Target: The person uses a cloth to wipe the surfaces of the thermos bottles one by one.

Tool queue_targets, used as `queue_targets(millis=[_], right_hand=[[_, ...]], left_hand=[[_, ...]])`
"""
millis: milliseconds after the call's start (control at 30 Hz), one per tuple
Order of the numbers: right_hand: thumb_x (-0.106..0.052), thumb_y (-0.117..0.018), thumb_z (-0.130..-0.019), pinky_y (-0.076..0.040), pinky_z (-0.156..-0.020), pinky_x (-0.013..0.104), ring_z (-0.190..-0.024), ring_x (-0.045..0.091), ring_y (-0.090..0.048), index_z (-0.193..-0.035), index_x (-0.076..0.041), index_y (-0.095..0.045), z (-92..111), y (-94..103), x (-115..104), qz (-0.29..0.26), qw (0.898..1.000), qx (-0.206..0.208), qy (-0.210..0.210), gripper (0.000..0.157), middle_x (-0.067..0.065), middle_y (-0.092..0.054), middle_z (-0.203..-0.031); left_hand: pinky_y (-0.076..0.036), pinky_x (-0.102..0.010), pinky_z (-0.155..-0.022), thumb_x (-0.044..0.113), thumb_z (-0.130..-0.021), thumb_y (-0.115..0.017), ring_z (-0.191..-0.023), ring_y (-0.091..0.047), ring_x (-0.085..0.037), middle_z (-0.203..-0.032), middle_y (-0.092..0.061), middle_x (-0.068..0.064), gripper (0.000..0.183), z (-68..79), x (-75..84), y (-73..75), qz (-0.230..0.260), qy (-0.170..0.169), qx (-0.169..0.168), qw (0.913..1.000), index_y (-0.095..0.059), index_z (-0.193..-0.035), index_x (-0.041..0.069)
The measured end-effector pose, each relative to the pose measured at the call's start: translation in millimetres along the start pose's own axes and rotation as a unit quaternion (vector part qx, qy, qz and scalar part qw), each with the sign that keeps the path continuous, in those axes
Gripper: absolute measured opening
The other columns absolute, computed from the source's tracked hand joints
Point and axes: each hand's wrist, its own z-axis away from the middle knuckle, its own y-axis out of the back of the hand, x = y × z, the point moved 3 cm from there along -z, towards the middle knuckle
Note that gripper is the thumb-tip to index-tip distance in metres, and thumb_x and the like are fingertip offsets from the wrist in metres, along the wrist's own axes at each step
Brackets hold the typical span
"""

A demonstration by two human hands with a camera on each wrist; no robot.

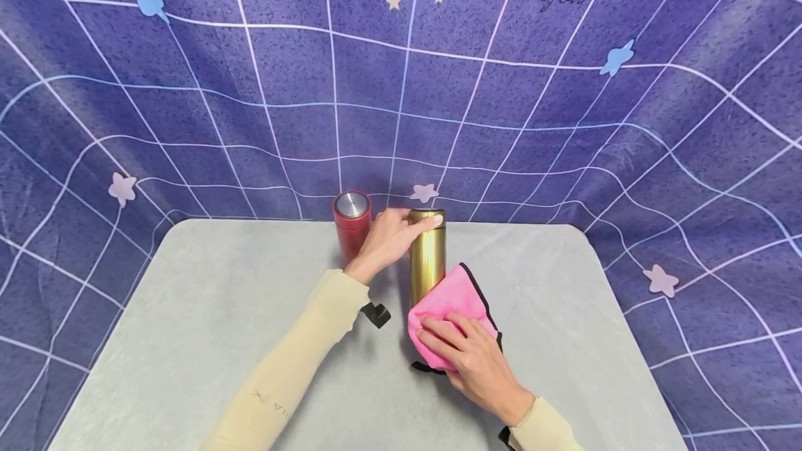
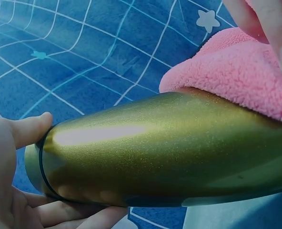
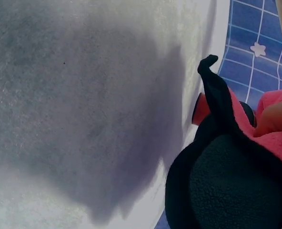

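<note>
A gold thermos (image 1: 428,256) is tilted above the grey table, its top end toward the back. My left hand (image 1: 391,235) grips it around the lid end, the thumb on one side and fingers on the other, as the left wrist view shows on the thermos (image 2: 131,152). My right hand (image 1: 473,357) holds a pink plush cloth (image 1: 460,291) with dark edging against the thermos's lower part. Fluffy pink cloth (image 2: 226,71) covers that end in the left wrist view. The cloth's dark side (image 3: 241,186) hangs in the right wrist view. The thermos's bottom is hidden.
A red thermos (image 1: 352,228) with a silver-topped lid stands behind my left wrist, near the table's back edge. The grey covered table (image 1: 207,312) spreads around both arms. A purple-blue curtain (image 1: 301,131) with grid lines and stars hangs behind and at both sides.
</note>
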Motion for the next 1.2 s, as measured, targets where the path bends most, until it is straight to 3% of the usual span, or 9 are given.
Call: queue_targets(millis=[233, 600, 1200], right_hand=[[0.002, -0.081, -0.064, -0.054, -0.097, 0.044, -0.117, 0.032, -0.063, -0.138, -0.018, -0.074, -4, -0.8, 0, 0.003, 1.000, 0.012, -0.004, 0.077, 0.001, -0.067, -0.145], [-0.011, -0.089, -0.068, -0.054, -0.097, 0.044, -0.115, 0.030, -0.064, -0.139, -0.017, -0.074, -14, 4.3, 9, -0.009, 1.000, 0.015, -0.014, 0.073, 0.001, -0.069, -0.141], [-0.009, -0.084, -0.078, -0.055, -0.095, 0.045, -0.114, 0.030, -0.065, -0.142, -0.016, -0.072, -43, 19.8, 29, 0.003, 0.999, 0.046, -0.023, 0.065, 0.001, -0.070, -0.141]], left_hand=[[-0.048, -0.036, -0.063, 0.074, -0.089, -0.069, -0.067, -0.056, -0.016, -0.068, -0.064, 0.003, 0.056, 0.5, 0.9, -2.3, -0.015, -0.003, 0.001, 0.9999, -0.075, -0.092, 0.019], [-0.056, -0.040, -0.077, 0.070, -0.091, -0.070, -0.088, -0.069, -0.020, -0.099, -0.079, -0.002, 0.062, 4.4, 6.4, -8.6, -0.042, -0.009, -0.001, 0.9991, -0.079, -0.109, 0.012], [-0.054, -0.037, -0.073, 0.064, -0.092, -0.073, -0.087, -0.069, -0.019, -0.095, -0.078, 0.001, 0.047, 16.8, 17.4, -9.1, -0.044, -0.043, -0.002, 0.9981, -0.076, -0.100, 0.018]])
